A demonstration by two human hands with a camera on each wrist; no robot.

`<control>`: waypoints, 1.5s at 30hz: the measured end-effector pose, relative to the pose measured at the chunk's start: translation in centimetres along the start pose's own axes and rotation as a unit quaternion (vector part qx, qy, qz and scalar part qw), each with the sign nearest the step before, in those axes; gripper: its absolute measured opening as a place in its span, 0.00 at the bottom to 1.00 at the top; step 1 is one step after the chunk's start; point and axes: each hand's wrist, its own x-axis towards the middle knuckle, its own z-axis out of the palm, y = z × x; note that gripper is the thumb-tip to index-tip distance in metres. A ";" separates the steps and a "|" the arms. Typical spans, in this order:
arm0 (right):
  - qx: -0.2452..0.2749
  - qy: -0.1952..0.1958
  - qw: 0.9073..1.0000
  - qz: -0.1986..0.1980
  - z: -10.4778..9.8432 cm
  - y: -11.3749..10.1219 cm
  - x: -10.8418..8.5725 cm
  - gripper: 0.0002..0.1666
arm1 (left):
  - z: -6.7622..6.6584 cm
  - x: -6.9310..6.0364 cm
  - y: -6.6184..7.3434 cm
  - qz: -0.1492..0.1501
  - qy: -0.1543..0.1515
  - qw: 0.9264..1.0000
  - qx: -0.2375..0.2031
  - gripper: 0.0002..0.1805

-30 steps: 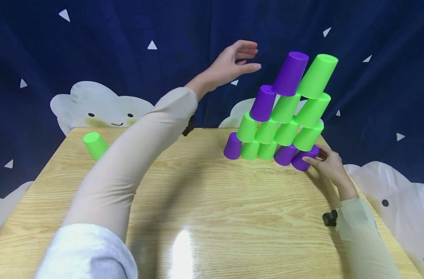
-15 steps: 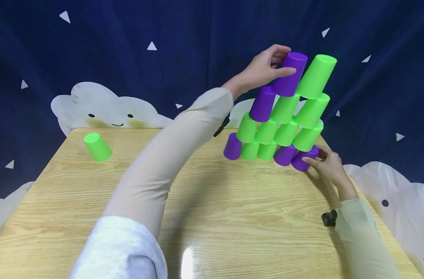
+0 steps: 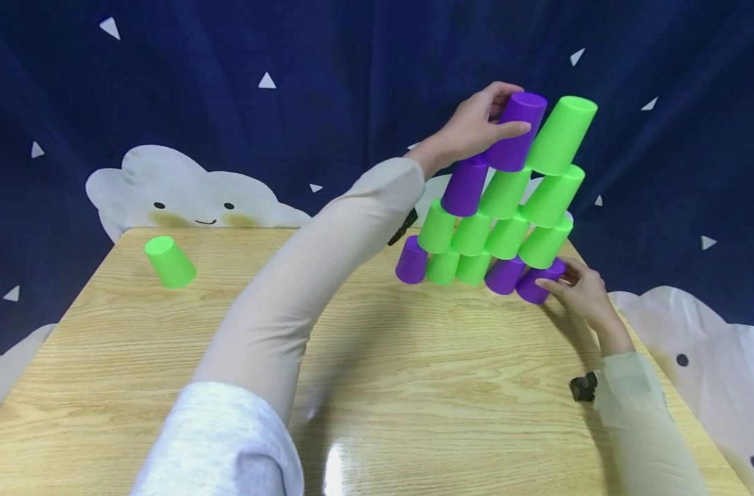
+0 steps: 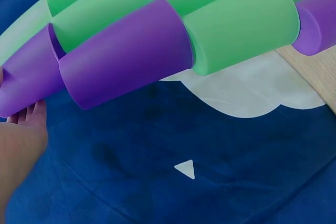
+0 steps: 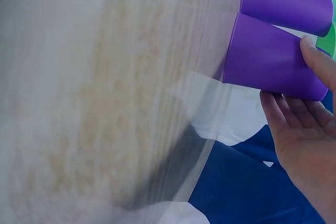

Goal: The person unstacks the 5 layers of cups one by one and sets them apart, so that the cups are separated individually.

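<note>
Upside-down cups are stacked in four tiers on the right of the table. In the head view my left hand (image 3: 480, 127) grips the top-tier purple cup (image 3: 520, 141), thumb in front and fingers behind. That cup stands beside a top-tier green cup (image 3: 564, 136). Down at the bottom right corner of the stack, my right hand (image 3: 584, 293) holds a purple cup (image 3: 533, 288) between thumb and fingers. The right wrist view has this same purple cup (image 5: 273, 59), standing on the table against its purple neighbour (image 5: 289, 1).
A lone green cup (image 3: 172, 263) stands upside down at the table's (image 3: 414, 386) far left. Behind the table hangs a dark blue curtain (image 3: 197, 83) with white triangles and clouds. My left forearm (image 3: 302, 296) reaches across the middle.
My left hand has moved right from open space to the top purple cup and closed around it. The right hand and the stack have stayed put.
</note>
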 end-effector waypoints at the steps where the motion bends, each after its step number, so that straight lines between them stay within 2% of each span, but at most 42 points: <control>1: -0.001 -0.001 1.000 0.000 0.0 0.0 0.0 0.38 | 0.0 0.0 0.0 -0.001 0.001 1.000 -0.001 0.34; 12: -0.009 0.000 1.000 0.003 -0.3 0.0 -0.1 0.39 | -0.5 -0.5 0.6 0.010 0.012 1.000 0.005 0.35; 19: -0.011 0.000 1.000 0.003 -0.4 -0.1 -0.3 0.38 | -1.1 -1.7 0.6 0.020 0.018 1.000 -0.014 0.34; 29: -0.010 0.000 1.000 0.008 -0.3 -0.2 -0.2 0.39 | -4.0 -5.1 -0.1 0.053 0.053 0.997 -0.031 0.33; 37: -0.013 0.001 1.000 0.007 -0.5 0.1 -0.2 0.39 | -6.7 -8.1 -2.2 0.071 0.093 0.992 -0.044 0.32; 40: -0.009 0.003 1.000 0.006 -0.5 0.2 -0.3 0.39 | -7.6 -9.4 -3.2 0.069 0.104 0.991 -0.042 0.32; 45: -0.005 0.004 1.000 0.005 -0.4 0.1 -0.4 0.38 | -9.4 -11.9 -4.7 0.048 0.129 0.990 -0.015 0.32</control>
